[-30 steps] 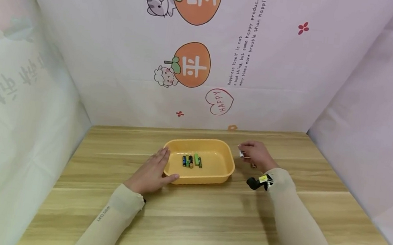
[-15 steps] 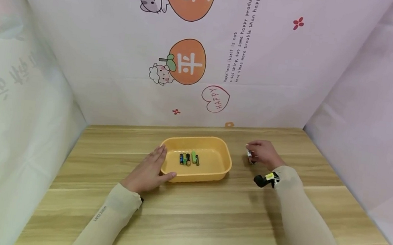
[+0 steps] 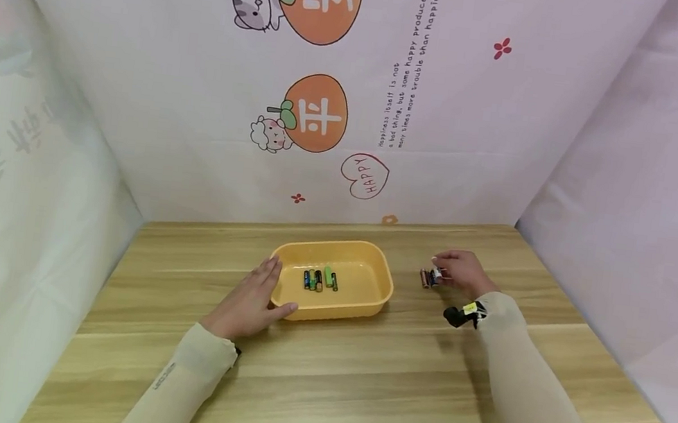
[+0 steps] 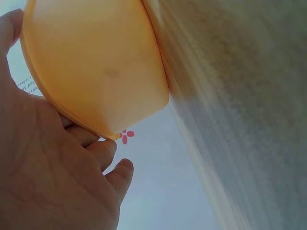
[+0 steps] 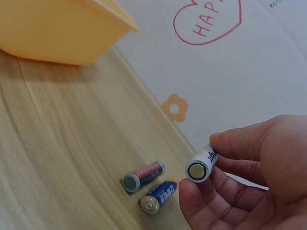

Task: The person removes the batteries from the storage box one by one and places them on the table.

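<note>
My left hand [image 3: 245, 304] rests on the left end of a yellow plastic basin [image 3: 374, 305], with fingers and thumb along its rim. In the left wrist view, the fingers [image 4: 100, 152] lie against the rim. My right hand [image 3: 463, 270] pinches a white battery [image 5: 203, 164] between thumb and fingers. Just left of that hand, a red and black battery [image 5: 143, 177] and a blue and gold battery [image 5: 159, 195] lie side by side on the table. Several batteries [image 3: 319, 280], green and dark ones, lie in a loose row inside the basin.
The wood-grain table [image 3: 318, 391] meets a printed white cloth wall [image 3: 443, 181] behind the basin. More cloth hangs on the left and right sides. A black wrist camera mount [image 3: 460, 315] sits at the right cuff.
My right hand has moved right, away from the basin, with the white battery in its grip. Two batteries on the table now show beside it. My left hand stays at the basin.
</note>
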`<state>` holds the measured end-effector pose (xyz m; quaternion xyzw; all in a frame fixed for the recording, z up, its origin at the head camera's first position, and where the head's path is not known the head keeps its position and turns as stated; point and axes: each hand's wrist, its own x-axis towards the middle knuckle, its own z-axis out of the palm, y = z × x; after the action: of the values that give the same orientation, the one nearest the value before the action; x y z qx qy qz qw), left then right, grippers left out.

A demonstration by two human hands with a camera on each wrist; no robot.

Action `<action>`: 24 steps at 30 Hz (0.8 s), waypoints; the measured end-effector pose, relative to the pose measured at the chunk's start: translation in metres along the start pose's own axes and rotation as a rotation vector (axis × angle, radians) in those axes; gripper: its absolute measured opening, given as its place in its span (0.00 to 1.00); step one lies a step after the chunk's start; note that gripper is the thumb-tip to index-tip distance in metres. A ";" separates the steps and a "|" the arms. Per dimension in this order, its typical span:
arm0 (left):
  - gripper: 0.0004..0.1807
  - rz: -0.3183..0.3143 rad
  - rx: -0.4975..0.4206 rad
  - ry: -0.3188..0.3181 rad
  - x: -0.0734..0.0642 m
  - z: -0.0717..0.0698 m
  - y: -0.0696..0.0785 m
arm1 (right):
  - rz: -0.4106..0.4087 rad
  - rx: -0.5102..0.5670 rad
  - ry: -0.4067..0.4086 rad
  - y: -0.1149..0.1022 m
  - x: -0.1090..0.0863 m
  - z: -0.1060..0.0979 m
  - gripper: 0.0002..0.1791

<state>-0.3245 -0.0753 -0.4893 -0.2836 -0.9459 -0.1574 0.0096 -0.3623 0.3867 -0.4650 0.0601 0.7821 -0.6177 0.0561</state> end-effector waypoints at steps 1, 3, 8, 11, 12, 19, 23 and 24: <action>0.56 -0.002 0.002 0.000 0.000 0.000 0.000 | 0.001 0.003 0.002 0.001 0.001 -0.001 0.25; 0.56 -0.003 0.005 0.002 0.000 0.000 -0.001 | 0.005 0.011 0.005 0.003 0.003 -0.003 0.25; 0.55 -0.004 0.005 0.009 -0.001 0.001 0.001 | 0.021 -0.040 0.024 0.012 0.008 -0.010 0.24; 0.55 -0.005 0.006 0.012 -0.001 0.000 0.002 | 0.026 -0.095 0.041 0.014 0.011 -0.014 0.23; 0.55 -0.008 0.007 0.015 -0.001 0.000 0.003 | 0.025 -0.105 0.046 0.015 0.012 -0.015 0.23; 0.55 -0.008 -0.013 0.026 -0.004 0.000 0.006 | 0.026 -0.105 0.052 0.022 0.012 -0.018 0.23; 0.55 -0.010 -0.012 0.019 -0.003 0.002 0.006 | 0.047 -0.101 0.053 0.028 0.014 -0.020 0.22; 0.55 -0.007 -0.009 0.026 -0.002 0.002 0.005 | 0.044 -0.108 0.059 0.028 0.015 -0.021 0.21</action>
<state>-0.3201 -0.0714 -0.4896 -0.2783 -0.9459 -0.1655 0.0199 -0.3724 0.4137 -0.4893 0.0924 0.8142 -0.5710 0.0496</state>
